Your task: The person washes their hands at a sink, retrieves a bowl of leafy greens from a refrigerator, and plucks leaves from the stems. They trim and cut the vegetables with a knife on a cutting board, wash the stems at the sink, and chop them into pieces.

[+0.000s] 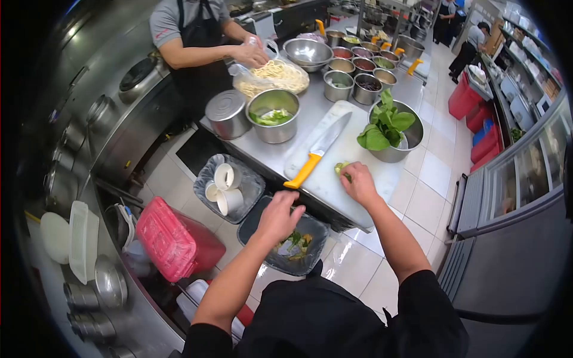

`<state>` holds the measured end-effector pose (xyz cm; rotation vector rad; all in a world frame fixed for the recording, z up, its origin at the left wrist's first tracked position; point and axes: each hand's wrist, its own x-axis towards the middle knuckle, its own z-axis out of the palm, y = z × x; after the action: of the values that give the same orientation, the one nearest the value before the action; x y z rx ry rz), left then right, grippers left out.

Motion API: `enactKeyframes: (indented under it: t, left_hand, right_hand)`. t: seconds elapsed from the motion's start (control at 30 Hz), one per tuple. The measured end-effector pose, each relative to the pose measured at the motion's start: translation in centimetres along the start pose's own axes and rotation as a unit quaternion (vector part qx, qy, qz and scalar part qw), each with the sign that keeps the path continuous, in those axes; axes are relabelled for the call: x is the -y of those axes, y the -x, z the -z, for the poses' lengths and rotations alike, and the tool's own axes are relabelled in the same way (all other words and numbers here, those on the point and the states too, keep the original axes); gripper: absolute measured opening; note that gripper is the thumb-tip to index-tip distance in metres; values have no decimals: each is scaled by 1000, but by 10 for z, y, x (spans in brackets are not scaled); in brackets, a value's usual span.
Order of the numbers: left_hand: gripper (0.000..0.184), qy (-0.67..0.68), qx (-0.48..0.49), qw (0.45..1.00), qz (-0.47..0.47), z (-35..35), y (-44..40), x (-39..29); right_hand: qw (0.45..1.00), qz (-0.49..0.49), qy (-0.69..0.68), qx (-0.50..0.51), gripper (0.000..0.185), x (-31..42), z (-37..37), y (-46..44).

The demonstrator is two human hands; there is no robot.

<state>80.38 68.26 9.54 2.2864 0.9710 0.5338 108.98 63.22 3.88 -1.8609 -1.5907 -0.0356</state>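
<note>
Right of centre in the frame, I see a green piece [341,168] pinched in the right hand [360,185] over the board [325,186]. Some cut greens [272,117] sit potted at upper centre; whole leaves [382,126] look left to cut. The left hand [279,216] curls loosely, grip unclear, beyond the board's edge, above the scrap bin [323,243]. Bare board beside the knife [330,138] gives me room.

Glossy metal on nested bowls [307,53], top centre; smooth yellow plastic on knife handle [303,171]; red plastic on bin [168,240], lower left.
</note>
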Motion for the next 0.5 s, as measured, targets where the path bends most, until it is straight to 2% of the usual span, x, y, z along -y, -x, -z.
enactKeyframes:
  t: [0.13, 0.23, 0.27, 0.37, 0.4, 0.5]
  left_hand:
    - [56, -176, -42, 982, -52, -44, -88, 8]
    - [62, -172, 132, 975, 56, -41, -130, -11]
    - [65, -187, 153, 969, 51, -46, -141, -6]
    - [70, -156, 257, 946, 118, -37, -165, -13]
    - [67, -154, 277, 943, 102, -30, -166, -15]
    - [59, -142, 246, 952, 112, -21, -147, 7]
  right_hand:
    - [999, -15, -49, -3, 16, -10, -1, 3]
    - [996, -63, -63, -4, 17, -1, 1, 2]
    - [996, -61, -59, -10, 19, -1, 0, 1]
    - [997, -62, -42, -8, 22, 2, -1, 3]
    - [997, -67, -36, 2, 23, 4, 2, 3]
    - [994, -100, -34, 17, 26, 8, 4, -1]
